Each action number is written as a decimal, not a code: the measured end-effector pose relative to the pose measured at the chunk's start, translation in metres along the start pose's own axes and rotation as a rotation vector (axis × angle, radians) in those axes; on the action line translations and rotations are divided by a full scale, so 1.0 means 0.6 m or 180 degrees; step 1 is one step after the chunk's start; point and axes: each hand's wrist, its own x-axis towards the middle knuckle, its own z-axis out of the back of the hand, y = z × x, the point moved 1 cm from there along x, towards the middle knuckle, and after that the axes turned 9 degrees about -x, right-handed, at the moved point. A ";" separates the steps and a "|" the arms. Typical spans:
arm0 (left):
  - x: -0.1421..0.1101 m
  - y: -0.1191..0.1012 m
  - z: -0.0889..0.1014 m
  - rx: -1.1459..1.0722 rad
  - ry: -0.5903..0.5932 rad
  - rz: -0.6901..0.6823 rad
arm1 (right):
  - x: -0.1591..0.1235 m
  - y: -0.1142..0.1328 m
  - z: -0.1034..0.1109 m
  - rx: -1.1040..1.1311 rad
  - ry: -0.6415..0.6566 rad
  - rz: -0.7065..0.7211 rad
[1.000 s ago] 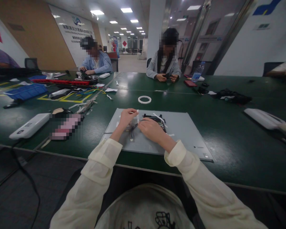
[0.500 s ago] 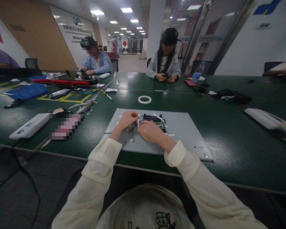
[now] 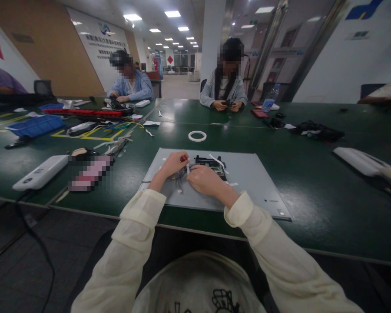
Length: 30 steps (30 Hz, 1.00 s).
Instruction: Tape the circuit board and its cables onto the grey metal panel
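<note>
A grey flat panel (image 3: 250, 187) lies on the green table in front of me. Above its left part, my left hand (image 3: 175, 164) pinches the upper end of a short white tape strip (image 3: 188, 168). My right hand (image 3: 203, 178) has its fingers curled at the strip's lower end, over grey cables (image 3: 180, 182); its fingertips are partly hidden, so what it grips is unclear. Just beyond my right hand is a dark circuit board (image 3: 208, 162), partly covered by the hand. Another white strip (image 3: 217, 161) lies slanted across the board.
Beyond the panel lies a white tape roll (image 3: 197, 136). To the left are a white power bank (image 3: 41, 172), a pink blurred object (image 3: 90, 173) and a blue tray (image 3: 37, 126). A white device (image 3: 361, 162) lies right. Two people sit across the table, near a bottle (image 3: 271, 98).
Both hands stay almost in place over the cables. The white strip between them has shifted very slightly; the camera view has moved a little.
</note>
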 end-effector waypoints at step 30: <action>0.001 0.004 0.015 0.2541 -0.0455 0.0374 | -0.004 0.043 0.025 0.0476 -0.0315 0.0387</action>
